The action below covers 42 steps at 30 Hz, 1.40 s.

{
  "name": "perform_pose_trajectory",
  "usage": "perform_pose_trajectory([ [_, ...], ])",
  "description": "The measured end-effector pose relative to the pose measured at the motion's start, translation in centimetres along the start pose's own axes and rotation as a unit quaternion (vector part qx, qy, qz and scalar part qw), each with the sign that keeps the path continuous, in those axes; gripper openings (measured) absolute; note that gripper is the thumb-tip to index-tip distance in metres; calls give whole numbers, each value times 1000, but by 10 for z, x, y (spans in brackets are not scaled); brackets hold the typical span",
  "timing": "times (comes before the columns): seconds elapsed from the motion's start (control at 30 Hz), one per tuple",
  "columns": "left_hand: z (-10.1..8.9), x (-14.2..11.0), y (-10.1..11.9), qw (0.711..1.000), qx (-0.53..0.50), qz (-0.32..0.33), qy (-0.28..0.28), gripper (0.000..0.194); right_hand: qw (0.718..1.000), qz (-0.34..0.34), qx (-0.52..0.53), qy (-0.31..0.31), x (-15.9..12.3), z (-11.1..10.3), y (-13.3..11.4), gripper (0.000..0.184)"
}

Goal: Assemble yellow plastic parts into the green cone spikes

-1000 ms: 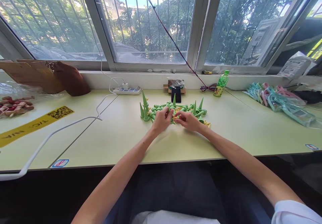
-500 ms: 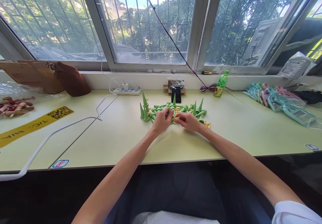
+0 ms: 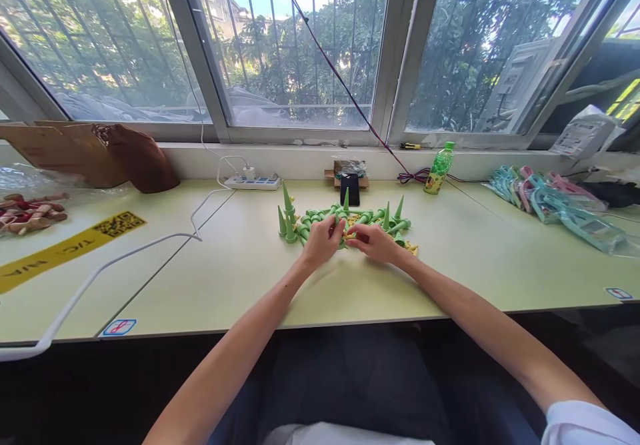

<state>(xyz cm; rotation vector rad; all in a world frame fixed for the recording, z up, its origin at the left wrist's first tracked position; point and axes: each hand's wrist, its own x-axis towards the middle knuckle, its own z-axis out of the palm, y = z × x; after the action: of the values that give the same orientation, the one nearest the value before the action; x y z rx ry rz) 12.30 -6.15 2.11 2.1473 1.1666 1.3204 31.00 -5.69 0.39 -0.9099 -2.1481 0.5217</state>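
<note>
My left hand (image 3: 323, 237) is closed on a green cone-shaped piece (image 3: 342, 242), which shows partly below its fingers. Close on its right, my right hand (image 3: 374, 240) pinches at a small yellow piece (image 3: 349, 236) beside that cone. Its fingertips hide most of the yellow piece. Around and behind both hands lies a pile of green cone pieces (image 3: 365, 216), mixed with small yellow parts (image 3: 411, 248). Some cones stand upright, such as the tall pointed cone (image 3: 287, 198) at the left end; others lie on their sides.
A black phone (image 3: 349, 190) leans on a small carton behind the pile. Farther back stand a power strip (image 3: 254, 183) and a green bottle (image 3: 439, 168). A white cable (image 3: 145, 248) crosses the table's left side. Bagged pastel items (image 3: 550, 198) lie at the right.
The right fingertips have shifted slightly at the yellow piece. My left hand keeps its hold on the green cone, and the pile looks the same.
</note>
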Motion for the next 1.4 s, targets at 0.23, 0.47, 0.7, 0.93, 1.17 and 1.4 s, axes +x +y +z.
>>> perform_pose_trajectory([
  [0.23,1,-1,0,1000,3,6,-1,36,1000,-7,-9,-22,0,-2,-3,34],
  [0.47,0,-1,1,1000,4,6,-2,37,999,-18,-30,-27,0,-2,-3,46],
  [0.7,0,0,1,1000,-3,-6,2,33,1000,-2,-6,-3,0,-1,-1,25],
  [0.93,0,-1,0,1000,4,0,-6,35,999,-26,-10,-32,0,-2,-1,43],
  [1.17,-1,-1,2,1000,-2,1,2,36,999,-28,-19,-30,0,-2,-3,45],
  [1.4,-1,0,2,1000,-22,-11,19,34,1000,-9,13,22,0,2,7,26],
])
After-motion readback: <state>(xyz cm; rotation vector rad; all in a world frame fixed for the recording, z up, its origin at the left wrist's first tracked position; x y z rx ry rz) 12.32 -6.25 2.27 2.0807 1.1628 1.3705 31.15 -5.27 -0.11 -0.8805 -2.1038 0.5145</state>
